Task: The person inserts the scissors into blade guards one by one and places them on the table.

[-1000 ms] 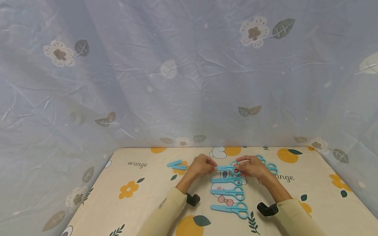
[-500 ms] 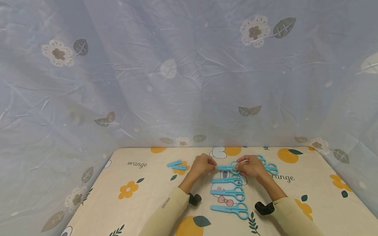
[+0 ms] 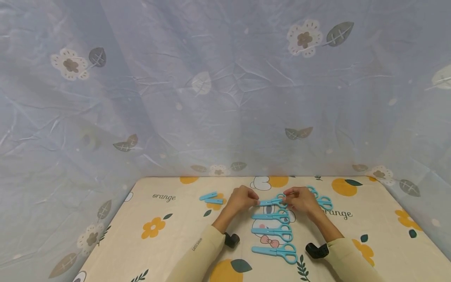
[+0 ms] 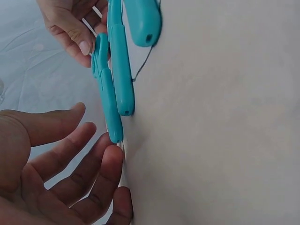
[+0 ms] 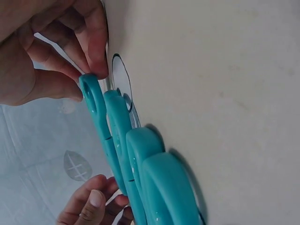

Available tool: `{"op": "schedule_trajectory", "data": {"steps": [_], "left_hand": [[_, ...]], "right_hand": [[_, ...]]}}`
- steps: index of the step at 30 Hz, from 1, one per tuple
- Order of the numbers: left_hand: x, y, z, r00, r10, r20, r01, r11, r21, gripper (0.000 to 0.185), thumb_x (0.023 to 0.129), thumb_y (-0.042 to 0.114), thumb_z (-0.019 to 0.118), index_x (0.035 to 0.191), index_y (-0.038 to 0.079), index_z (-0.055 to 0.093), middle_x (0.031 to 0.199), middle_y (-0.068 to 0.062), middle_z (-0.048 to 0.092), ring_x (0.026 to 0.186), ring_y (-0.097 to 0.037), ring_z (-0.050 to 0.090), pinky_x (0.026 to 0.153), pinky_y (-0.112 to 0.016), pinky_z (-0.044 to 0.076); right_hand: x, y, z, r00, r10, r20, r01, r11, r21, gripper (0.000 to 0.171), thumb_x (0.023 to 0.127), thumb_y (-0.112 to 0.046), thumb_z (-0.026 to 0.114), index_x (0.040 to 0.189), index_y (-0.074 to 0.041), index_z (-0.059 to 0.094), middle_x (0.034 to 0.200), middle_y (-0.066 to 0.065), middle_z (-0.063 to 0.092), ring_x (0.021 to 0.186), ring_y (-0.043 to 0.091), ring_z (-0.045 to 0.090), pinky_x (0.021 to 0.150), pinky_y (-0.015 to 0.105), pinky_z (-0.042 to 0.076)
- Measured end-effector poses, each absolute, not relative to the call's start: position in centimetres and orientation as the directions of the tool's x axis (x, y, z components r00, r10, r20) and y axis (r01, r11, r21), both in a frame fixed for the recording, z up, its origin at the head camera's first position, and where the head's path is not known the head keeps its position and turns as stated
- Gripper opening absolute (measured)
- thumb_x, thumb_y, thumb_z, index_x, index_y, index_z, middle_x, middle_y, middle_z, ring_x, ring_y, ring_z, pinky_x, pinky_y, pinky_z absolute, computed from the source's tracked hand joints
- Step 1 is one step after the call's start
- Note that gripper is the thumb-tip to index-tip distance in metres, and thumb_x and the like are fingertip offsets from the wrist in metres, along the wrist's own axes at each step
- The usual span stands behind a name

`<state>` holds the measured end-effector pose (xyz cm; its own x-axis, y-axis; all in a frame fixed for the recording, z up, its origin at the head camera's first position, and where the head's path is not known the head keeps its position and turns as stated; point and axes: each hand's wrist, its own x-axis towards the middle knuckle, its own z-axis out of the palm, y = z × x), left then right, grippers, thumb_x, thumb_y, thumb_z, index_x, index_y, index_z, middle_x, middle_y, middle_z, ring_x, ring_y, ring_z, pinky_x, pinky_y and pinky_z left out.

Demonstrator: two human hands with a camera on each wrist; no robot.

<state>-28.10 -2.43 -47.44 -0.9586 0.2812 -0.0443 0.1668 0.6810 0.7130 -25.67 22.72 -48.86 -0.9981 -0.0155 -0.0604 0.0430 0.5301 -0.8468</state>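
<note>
— Since both hands are on one pair, quick: where is it, and who's got it?

— Top scissors (image 3: 269,202), right of centre in the lower half of the head frame, uppermost in the row on the desk (image 3: 186,219). Right hand (image 3: 301,199) pinches the handle (image 5: 98,112) between thumb and fingers. Left hand (image 3: 243,197) isn't gripping: fingers loosely bent, fingertips at the end of the blade cover (image 4: 110,105), thumb standing clear.

— Lying on the cloth or lifted?

— Can't tell. Low at most.

— Step, and how to do it well?

— Judging by the row, lining it up with the second pair (image 3: 260,216), third pair (image 3: 260,231) and bottom pair (image 3: 264,250). Steer from the handle, use the left fingertips as a light stop at the tip, keep it flat. Handles sit close, so don't bump the second pair. Best to let go only once it lies flat.

— Which way does it point?

— Covered tip to frame left, handle loops to frame right. Long axis runs nearly straight across, tip end a shade lower in the frame. The other three also point left; the bottom one slants the other way, handle end lower. Its tip sits slightly right of theirs, so I'd turn it a touch at the handle and ease it leftward to even the ends.
</note>
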Motion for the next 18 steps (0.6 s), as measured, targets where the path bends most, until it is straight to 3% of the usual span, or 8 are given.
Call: {"op": "schedule_trajectory", "data": {"steps": [11, 18], "left_hand": [[-28.1, -3.6, -47.7, -0.934, 0.357, -0.029, 0.222, 0.64, 0.736, 0.014, 0.094, 0.019, 0.084, 0.104, 0.009, 0.083, 0.099, -0.003, 0.081, 0.086, -0.013, 0.065, 0.078, -0.028, 0.055], [-27.9, -4.9, -47.8, -0.879, 0.478, -0.002, 0.322, 0.596, 0.736, 0.031, 0.094, 0.022, 0.084, 0.119, 0.005, 0.08, 0.114, -0.008, 0.081, 0.105, -0.022, 0.074, 0.09, -0.034, 0.06]], "right_hand": [[-24.5, 24.1, -48.5, -0.995, -0.077, -0.068, 0.017, 0.528, -0.849, 0.035, 0.103, -0.016, 0.072, 0.13, 0.005, 0.07, 0.12, 0.022, 0.077, 0.103, 0.026, 0.074, 0.082, 0.037, 0.065], [-23.6, 24.8, -48.5, -0.992, -0.123, -0.039, -0.037, 0.558, -0.829, 0.035, 0.105, -0.021, 0.071, 0.131, 0.002, 0.071, 0.122, 0.02, 0.077, 0.101, 0.024, 0.074, 0.077, 0.032, 0.062]]}}
